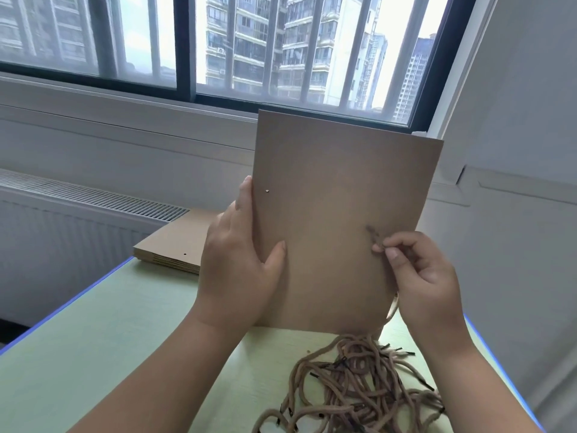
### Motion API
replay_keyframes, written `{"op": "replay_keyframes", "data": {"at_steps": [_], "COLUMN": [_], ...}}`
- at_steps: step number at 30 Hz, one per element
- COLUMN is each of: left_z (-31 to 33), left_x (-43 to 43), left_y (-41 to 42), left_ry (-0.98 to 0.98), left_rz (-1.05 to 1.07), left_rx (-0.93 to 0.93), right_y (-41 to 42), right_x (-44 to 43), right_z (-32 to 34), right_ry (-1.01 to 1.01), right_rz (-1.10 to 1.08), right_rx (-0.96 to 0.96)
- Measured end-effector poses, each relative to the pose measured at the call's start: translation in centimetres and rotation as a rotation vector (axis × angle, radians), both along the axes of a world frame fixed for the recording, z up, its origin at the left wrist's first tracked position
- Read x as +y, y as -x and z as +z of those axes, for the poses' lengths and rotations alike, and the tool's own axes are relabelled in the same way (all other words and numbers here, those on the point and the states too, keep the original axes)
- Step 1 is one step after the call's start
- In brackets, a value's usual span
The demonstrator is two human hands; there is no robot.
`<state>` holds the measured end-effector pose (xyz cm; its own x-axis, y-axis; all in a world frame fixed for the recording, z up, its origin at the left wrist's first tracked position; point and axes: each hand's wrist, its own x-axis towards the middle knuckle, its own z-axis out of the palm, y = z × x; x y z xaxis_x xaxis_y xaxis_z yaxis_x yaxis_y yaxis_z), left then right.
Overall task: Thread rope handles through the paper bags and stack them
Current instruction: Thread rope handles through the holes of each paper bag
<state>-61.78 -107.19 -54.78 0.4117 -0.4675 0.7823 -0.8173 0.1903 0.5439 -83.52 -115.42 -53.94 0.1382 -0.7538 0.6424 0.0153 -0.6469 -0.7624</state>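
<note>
A flat brown paper bag [337, 198] is standing upright over the desk [109, 323], the left hand [237, 270] gripping its left edge beside a small punched hole [267, 191]. The right hand [424, 276] is pinching a brown rope end [373, 234] against the bag's right side. A stack of flat bags [175, 242] is lying at the desk's far left. A tangled pile of black-tipped rope handles [359, 379] is lying just below the held bag.

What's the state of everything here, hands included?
Paper bag: flat, held upright.
Left hand: grips the bag's left edge.
Right hand: pinches a rope tip against the bag.
Left hole: empty.
Rope pile: tangled on the table.
Bag stack: flat on the table.
</note>
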Motion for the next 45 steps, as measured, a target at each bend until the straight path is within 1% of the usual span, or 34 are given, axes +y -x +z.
{"op": "replay_keyframes", "data": {"at_steps": [3,5,11,15,18,22,25,28,30,32,37,45], "left_z": [0.3,0.6,1.2,1.3,1.4,1.4,1.5,1.6,1.7,1.8,2.0,2.0], "left_x": [0.0,0.2,0.8,1.1,1.2,1.2,1.4,1.6,1.7,1.8,2.1,2.1], "left_y": [-0.4,-0.6,-0.3,-0.1,0.1,0.3,0.6,1.1,1.4,1.5,1.6,1.7], "left_ry": [0.076,0.152,0.173,0.173,0.17,0.172,0.177,0.16,0.151,0.153,0.14,0.132], "left_rz": [0.09,0.102,-0.073,-0.183,-0.233,-0.277,-0.308,-0.326,-0.34,-0.353,-0.37,-0.39], "left_rx": [-0.027,-0.029,0.102,0.179,0.211,0.239,0.245,0.241,0.241,0.234,0.222,0.227], "right_y": [-0.1,-0.1,-0.4,-0.3,0.0,0.3,-0.5,-2.2,-3.6,-5.2,-8.0,-8.6], "right_x": [0.2,0.3,0.6,0.1,0.5,1.6,2.5,3.5,4.4,5.0,5.3,4.4], "right_z": [0.0,0.1,0.3,-0.1,0.1,1.5,2.1,3.1,3.9,4.7,5.8,4.8], "right_ry": [-0.008,-0.011,0.007,0.014,0.063,0.218,0.246,0.261,0.299,0.358,0.46,0.56], "right_rz": [-0.014,-0.025,-0.063,-0.156,-0.253,-0.357,-0.294,-0.166,-0.09,-0.061,-0.077,-0.196], "right_rx": [0.023,0.034,0.069,0.084,0.078,0.121,0.106,0.083,0.091,0.104,0.145,0.205]}}
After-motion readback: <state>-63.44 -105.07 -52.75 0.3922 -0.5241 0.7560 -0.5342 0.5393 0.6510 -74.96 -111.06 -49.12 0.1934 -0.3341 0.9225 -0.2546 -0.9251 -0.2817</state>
